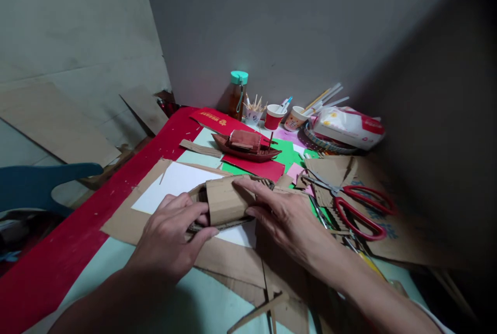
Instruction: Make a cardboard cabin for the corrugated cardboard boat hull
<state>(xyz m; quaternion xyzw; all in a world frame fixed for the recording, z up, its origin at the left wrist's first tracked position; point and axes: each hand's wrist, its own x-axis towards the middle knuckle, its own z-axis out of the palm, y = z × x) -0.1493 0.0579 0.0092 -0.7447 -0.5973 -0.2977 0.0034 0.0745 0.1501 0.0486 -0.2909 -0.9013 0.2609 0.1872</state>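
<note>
Between my two hands sits a cardboard model boat [227, 199] with a curved cardboard canopy over its middle. My left hand [176, 228] grips its left end, fingers reaching inside the hull and thumb along the near side. On the right, my right hand [277, 215] holds the canopy's edge, index finger on top and thumb on the near side. Beneath the boat lies a white paper sheet [171, 186] on flat cardboard [229, 261]. Just beyond it stands a small reddish-brown model boat [248, 146] with a canopy and a short mast.
Red-handled scissors [357, 204] lie on cardboard [407, 225] at the right. Along the wall stand a bottle [237, 96], a cup of toothpicks [253, 115], a red cup of pens [274, 117], a cup with sticks [295, 119] and a tissue pack [349, 126]. A blue chair [42, 181] is at left.
</note>
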